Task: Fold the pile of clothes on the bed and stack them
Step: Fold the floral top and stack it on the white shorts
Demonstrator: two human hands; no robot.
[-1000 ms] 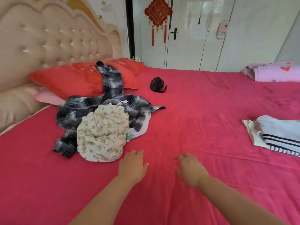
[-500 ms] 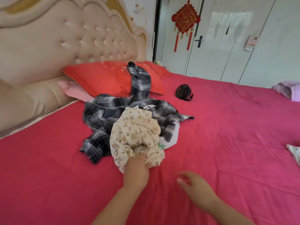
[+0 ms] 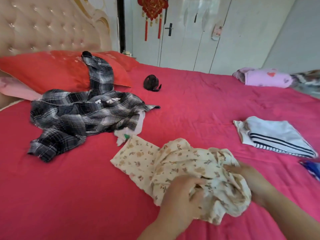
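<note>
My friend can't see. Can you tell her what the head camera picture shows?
The left hand and right hand grip a crumpled cream floral garment on a pink bed. A plaid shirt lies heaped behind it on the left, and a folded striped white garment lies at right.

Bare sheet (image 3: 60,196) lies open left of the fingers (image 3: 195,183); beyond them sprawls a plaid shirt (image 3: 83,116), rightward a folded striped top (image 3: 277,135).

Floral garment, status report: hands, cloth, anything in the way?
Left hand and right hand both grip the floral garment. Crumpled, not yet folded, on the bed. Plaid shirt lies left, folded striped piece right; neither blocks.
</note>
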